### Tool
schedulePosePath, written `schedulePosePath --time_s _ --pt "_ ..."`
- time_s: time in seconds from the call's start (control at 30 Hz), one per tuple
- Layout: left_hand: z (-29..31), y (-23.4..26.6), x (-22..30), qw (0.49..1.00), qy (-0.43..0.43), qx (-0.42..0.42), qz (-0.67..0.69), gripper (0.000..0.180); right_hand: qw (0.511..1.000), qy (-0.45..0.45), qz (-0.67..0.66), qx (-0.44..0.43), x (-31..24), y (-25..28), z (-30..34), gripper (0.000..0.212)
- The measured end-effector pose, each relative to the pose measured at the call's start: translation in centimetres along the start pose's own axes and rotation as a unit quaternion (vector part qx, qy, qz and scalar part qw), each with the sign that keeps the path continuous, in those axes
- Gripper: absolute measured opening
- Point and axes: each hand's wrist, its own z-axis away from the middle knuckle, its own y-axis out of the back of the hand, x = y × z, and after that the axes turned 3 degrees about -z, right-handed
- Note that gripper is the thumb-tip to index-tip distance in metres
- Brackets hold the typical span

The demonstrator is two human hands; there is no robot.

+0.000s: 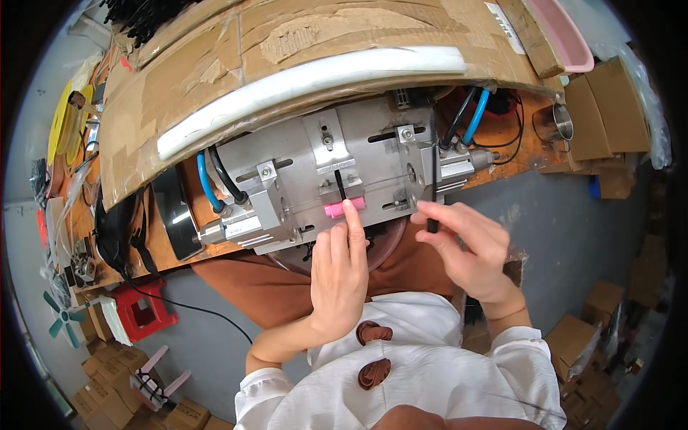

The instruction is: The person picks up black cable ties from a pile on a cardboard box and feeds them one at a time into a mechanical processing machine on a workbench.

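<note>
A steel fixture (240, 161) sits on the bench in front of me, with a metal cylinder at each end. In its middle, a small pink cylindrical piece (335, 209) lies below a metal clamp block, and a thin black rod (340, 185) runs down to it. My left hand (337, 269) rests a stretched index fingertip on the pink piece; its other fingers are loosely bent and hold nothing. To the right, my right hand (473, 247) pinches a long thin black rod (434, 175) with a thicker black lower end, standing upright beside the fixture's right block.
A cardboard cover (208, 79) with a white foam strip (308, 86) overhangs the fixture. Blue air hoses (476, 118) enter both ends. A metal cup (552, 123) stands at the right, a dark tablet-like device (176, 211) at the left. A red stool (142, 312) is below.
</note>
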Motion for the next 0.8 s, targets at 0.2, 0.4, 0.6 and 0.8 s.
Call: schedulePosePath --time_s 0.2,0.4,0.6,0.8 --pt "0.3 0.7 -0.4 1.000 0.000 -0.002 0.023 0.064 0.995 0.061 0.071 -0.034 1.9 -4.1 2.8 0.063" --pt "2.2 3.4 -1.2 0.992 0.077 0.066 0.078 0.068 0.990 0.072 0.095 -0.078 2.5 -7.4 2.5 0.065" --pt "2.4 4.2 -2.6 0.992 0.074 0.050 0.085 0.068 0.990 0.054 0.082 -0.105 1.8 -7.1 1.5 0.067" --pt "-10.4 9.1 -9.9 0.980 -0.073 0.178 0.047 0.045 0.950 0.188 0.250 -0.013 1.0 -0.5 -9.7 0.042"
